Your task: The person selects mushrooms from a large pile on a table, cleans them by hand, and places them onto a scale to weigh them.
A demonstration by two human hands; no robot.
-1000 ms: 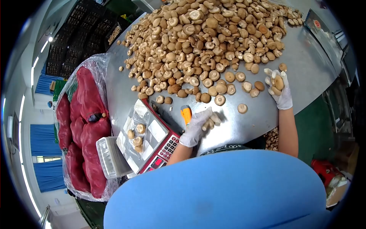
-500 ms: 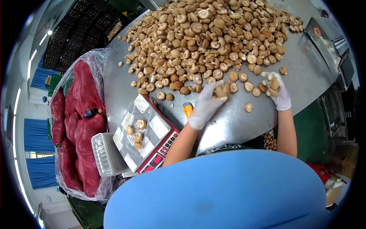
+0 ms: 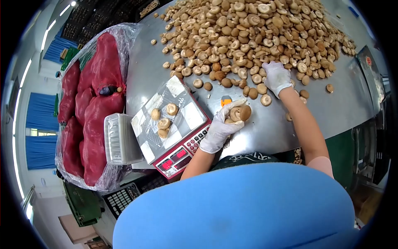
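Note:
My gloved left hand [image 3: 217, 130] is closed around a few shiitake mushrooms [image 3: 245, 113], just right of the scale. One shows its brown cap, another its pale underside. My gloved right hand [image 3: 277, 78] is at the near edge of the mushroom pile [image 3: 248, 37], back upward and fingers curled down. What its fingers hold, if anything, is hidden. Several loose mushrooms [image 3: 265, 99] lie between the hands. Beside my left hand, a red digital scale [image 3: 195, 145] carries a clear plastic tray [image 3: 176, 124] with several mushrooms in it.
An orange tool [image 3: 226, 100] lies behind my left hand on the metal table [image 3: 143, 74]. Stacked clear trays [image 3: 120, 139] stand left of the scale. Farther left, red mesh sacks [image 3: 101, 137] sit in plastic wrap. Dark crates [image 3: 99, 20] are at the back left.
My left hand has come back nearer the scale, its palm turned up with mushrooms in it. My right hand has moved left and onto the pile's edge. The camera view has shifted.

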